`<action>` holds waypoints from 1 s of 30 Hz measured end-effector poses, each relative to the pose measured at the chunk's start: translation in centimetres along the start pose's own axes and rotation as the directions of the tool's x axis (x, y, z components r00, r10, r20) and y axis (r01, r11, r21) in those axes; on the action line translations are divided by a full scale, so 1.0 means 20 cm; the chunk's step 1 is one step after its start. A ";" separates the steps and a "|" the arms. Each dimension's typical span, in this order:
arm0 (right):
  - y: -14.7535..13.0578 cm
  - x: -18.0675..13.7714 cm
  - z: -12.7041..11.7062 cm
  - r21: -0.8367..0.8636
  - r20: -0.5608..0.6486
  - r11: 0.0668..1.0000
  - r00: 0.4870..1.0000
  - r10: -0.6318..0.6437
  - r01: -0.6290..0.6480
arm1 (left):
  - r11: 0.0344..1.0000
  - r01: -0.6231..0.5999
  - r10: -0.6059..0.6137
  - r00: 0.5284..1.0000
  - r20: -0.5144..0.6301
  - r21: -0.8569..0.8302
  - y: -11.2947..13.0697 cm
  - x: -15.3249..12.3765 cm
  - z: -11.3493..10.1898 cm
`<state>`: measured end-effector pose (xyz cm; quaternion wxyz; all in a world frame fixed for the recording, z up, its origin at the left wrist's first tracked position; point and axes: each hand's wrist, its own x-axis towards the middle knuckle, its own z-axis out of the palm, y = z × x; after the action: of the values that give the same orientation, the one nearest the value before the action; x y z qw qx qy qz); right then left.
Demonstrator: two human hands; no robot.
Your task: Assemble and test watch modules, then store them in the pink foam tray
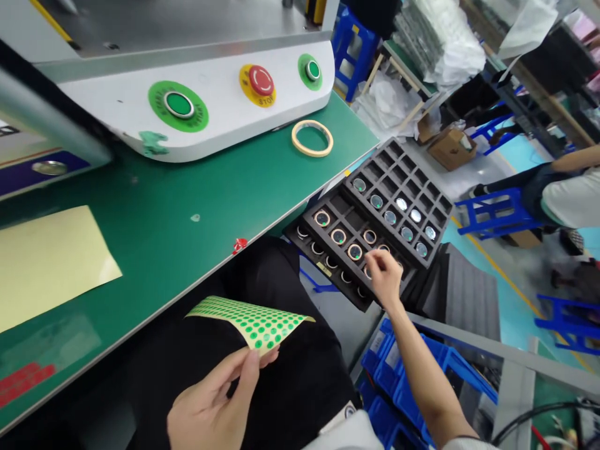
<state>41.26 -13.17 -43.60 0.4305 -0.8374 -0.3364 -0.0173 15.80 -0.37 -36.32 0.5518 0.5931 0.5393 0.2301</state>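
My left hand pinches the near corner of a pale sheet of green dot stickers between thumb and fingers, and the sheet curves above my lap. My right hand reaches over a black foam tray of round, gold-rimmed parts. Its fingertips are drawn together at one of these parts; whatever lies between them is hidden. A green dot marks several parts, among them one gold-rimmed disc left of my fingers. Overlapping this tray is another foam tray with round glassy discs in some compartments.
On the green bench lie a tape roll, a yellowish sheet and red scraps. A machine panel with a red stop button borders it. Blue bins stand below my right arm. Another person sits at right.
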 end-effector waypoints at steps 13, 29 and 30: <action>0.56 0.25 0.01 -0.064 0.163 0.755 0.740 0.653 -0.652 | 0.991 0.004 -0.023 0.990 0.142 0.130 0.00 0.09 -0.02; 0.44 0.26 0.01 -0.109 0.040 0.800 0.802 0.596 -0.590 | 0.998 -0.059 0.058 0.993 0.105 0.004 0.00 0.03 0.00; 0.37 0.24 0.02 -0.086 0.026 0.834 0.836 0.548 -0.544 | 0.997 -0.075 0.075 0.992 0.105 -0.004 0.00 0.03 -0.01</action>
<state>49.18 -13.22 -47.53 0.3771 -0.9143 -0.0933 0.1144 15.80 0.17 -36.48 0.5704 0.6242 0.4869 0.2191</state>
